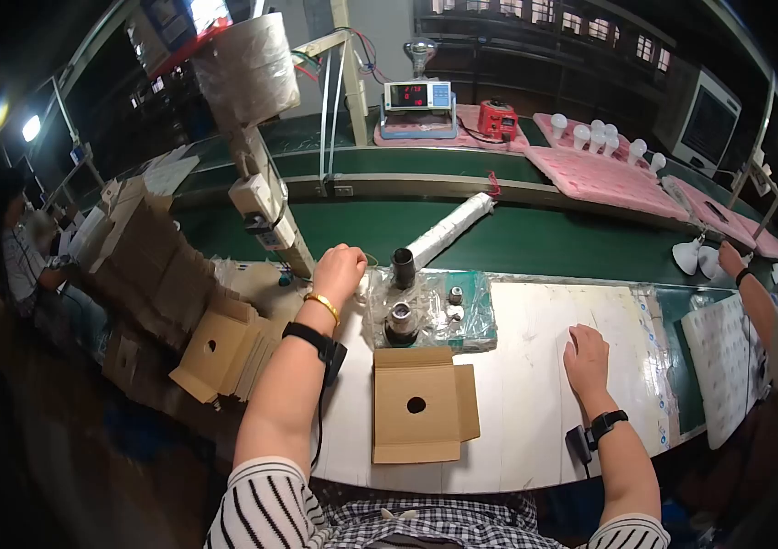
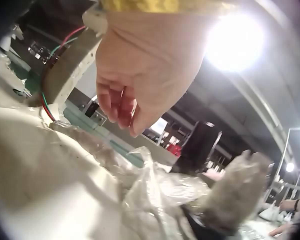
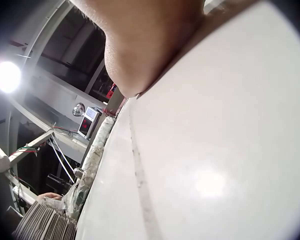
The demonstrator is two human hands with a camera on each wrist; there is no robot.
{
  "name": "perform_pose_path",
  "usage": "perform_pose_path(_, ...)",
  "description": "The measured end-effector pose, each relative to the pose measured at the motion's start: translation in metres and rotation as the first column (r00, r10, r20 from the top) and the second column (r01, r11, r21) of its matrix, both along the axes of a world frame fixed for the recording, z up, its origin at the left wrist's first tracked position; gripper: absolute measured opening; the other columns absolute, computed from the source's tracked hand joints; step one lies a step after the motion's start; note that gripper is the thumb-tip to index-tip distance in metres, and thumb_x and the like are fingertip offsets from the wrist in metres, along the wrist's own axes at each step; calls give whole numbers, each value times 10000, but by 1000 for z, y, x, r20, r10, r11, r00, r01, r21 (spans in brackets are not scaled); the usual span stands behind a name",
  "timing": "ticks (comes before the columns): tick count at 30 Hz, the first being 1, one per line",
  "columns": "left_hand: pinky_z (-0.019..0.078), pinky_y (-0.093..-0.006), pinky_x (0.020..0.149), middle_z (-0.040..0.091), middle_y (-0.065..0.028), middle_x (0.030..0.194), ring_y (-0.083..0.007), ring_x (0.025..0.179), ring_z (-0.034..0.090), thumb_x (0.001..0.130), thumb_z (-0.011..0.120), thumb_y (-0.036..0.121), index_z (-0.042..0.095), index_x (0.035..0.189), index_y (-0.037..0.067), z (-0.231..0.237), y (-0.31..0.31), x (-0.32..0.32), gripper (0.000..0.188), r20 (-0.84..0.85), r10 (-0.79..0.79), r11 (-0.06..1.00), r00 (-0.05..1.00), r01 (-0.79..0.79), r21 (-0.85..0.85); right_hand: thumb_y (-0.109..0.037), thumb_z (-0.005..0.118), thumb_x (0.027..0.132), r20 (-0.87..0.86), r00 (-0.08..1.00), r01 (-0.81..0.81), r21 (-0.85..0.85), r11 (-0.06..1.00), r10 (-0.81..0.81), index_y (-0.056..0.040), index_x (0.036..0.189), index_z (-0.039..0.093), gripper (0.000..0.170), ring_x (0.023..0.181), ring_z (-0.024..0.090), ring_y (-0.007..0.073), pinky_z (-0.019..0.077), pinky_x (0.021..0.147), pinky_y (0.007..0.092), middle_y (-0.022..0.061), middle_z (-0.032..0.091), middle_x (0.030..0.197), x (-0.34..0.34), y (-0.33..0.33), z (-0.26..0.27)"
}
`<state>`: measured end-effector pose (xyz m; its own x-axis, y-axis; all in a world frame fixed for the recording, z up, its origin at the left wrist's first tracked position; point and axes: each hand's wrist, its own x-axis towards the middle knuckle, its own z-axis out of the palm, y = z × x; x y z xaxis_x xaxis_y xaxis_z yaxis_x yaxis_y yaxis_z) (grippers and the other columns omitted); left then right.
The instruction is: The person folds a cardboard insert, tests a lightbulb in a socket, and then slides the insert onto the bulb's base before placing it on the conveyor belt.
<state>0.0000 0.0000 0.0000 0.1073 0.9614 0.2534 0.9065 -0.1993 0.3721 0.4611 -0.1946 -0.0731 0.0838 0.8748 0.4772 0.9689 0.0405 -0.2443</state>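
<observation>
My left hand [image 1: 340, 272] is raised by the left end of the plastic-wrapped test fixture [image 1: 476, 316]. Its fingers are curled in toward the thumb, and nothing shows between them in the left wrist view. A black cylinder [image 1: 404, 267] and a metal lamp socket with a black base [image 1: 401, 319] stand upright on the fixture, right of this hand. My right hand [image 1: 586, 359] rests on the white tabletop [image 1: 526, 403], fingers loosely bent and holding nothing. Between my forearms lies an unfolded cardboard piece [image 1: 398, 430] with a round hole, its flaps spread.
Folded cardboard pieces [image 1: 215, 352] are stacked at the left beside a post [image 1: 270, 210]. A white wrapped tube [image 1: 448, 231] lies behind the fixture. Pink foam [image 1: 590, 178] with several bulbs and a digital meter [image 1: 418, 96] sit at the back. Another person's arm [image 1: 755, 302] reaches in from the right.
</observation>
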Motion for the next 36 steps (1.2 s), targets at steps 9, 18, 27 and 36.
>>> perform_pose_path(9, 551, -418, 864, 722, -165, 1030, -327, 986, 691, 821, 694, 272, 758, 951, 79, -21, 59, 38, 241, -328, 11, 961, 944, -101, -256, -136, 636, 843, -19, 1000, 11, -41, 999, -12, -75, 1154, 612, 318, 1192, 516, 260, 383, 992, 425, 91, 585, 1206, 0, 0, 4)
perform_pose_path(18, 554, -457, 797, 714, -183, 931, -357, 885, 690, 819, 626, 205, 749, 895, 93, -5, 60, 12, 183, -260, -63, 992, 964, 32, -122, -129, 637, 843, -27, 999, 17, -30, 999, -18, -77, 1146, 609, 309, 1198, 511, 259, 385, 995, 418, 85, 581, 1207, 0, -1, 4)
perform_pose_path(27, 555, -405, 787, 721, -183, 911, -360, 851, 693, 738, 679, 190, 753, 912, 48, 62, 13, -42, 236, -532, -356, 839, 768, 12, -544, -126, 639, 846, -13, 999, 31, -10, 999, -31, -88, 1158, 606, 316, 1185, 521, 251, 393, 988, 420, 75, 582, 1202, 1, 0, 1)
perform_pose_path(36, 559, -407, 823, 715, -205, 1032, -357, 965, 697, 806, 639, 139, 741, 983, 3, 54, 3, -64, 245, -669, -302, 851, 679, -124, -510, -130, 641, 844, -31, 999, 18, 15, 1000, -17, -85, 1142, 617, 302, 1165, 532, 253, 402, 974, 421, 81, 589, 1194, 2, -1, 2)
